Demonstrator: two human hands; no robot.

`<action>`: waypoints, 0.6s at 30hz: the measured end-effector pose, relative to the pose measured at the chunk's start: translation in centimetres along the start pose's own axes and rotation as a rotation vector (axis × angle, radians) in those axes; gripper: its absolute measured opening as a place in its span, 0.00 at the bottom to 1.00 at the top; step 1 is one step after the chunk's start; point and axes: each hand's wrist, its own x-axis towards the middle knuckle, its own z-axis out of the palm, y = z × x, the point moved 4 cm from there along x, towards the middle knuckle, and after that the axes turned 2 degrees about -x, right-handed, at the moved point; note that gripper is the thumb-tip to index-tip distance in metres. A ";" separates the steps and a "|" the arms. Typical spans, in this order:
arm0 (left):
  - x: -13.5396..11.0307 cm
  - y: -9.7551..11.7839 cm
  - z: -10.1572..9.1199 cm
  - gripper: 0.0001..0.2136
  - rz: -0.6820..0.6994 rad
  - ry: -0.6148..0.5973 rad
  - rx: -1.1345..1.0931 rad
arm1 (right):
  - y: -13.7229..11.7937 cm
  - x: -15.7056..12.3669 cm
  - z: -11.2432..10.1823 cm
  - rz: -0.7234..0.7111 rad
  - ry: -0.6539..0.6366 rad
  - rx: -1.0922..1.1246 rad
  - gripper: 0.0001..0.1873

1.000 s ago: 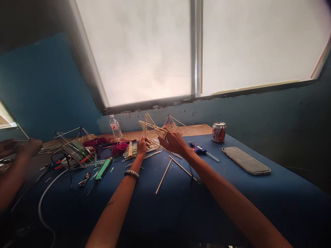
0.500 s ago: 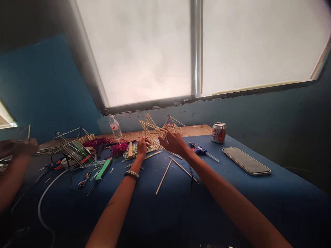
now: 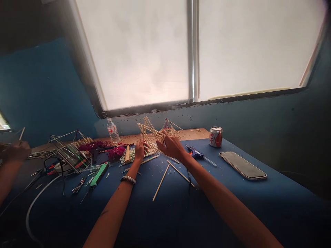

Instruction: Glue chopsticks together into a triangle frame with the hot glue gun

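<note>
- Pale wooden struts of a star-shaped stick frame [image 3: 152, 132] are being gripped by the right hand [image 3: 170, 146], its fingers [image 3: 163, 142] curling closed over the crossing sticks near the frame's middle.
- The left hand [image 3: 141, 151] is holding the frame's lower struts, its fingers [image 3: 145, 146] closed and partly hidden behind the sticks.
- The frame is sitting between both hands, tilted and raised over a bundle of sticks [image 3: 138, 155] on the counter [image 3: 258, 210]; whether it is touching them is hard to tell.
- The frame is likely handling as a light, stiff piece that could be fragile at its joints, so the crossing points are looking like safer places to take hold than the thin spans between them.
- A beaded bracelet [image 3: 128, 179] is circling the left wrist, while two loose sticks [image 3: 160, 182] are lying near the forearms.
- A blue hot glue gun [image 3: 196, 152] is resting just beyond the right hand, with a smaller stick frame [image 3: 169, 128] standing behind the star.
- Magenta yarn [image 3: 116, 153] and a green utility knife [image 3: 97, 175] are lying left of the hands.
- Further out, a co-worker's hand [image 3: 17, 151] is pinching a thin stick [image 3: 21, 135] at the counter's left end.
</note>
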 end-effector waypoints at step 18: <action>0.3 -0.5 -0.5 0.18 -0.018 0.036 -0.059 | -0.1 -0.1 0.1 -0.043 0.025 0.058 0.20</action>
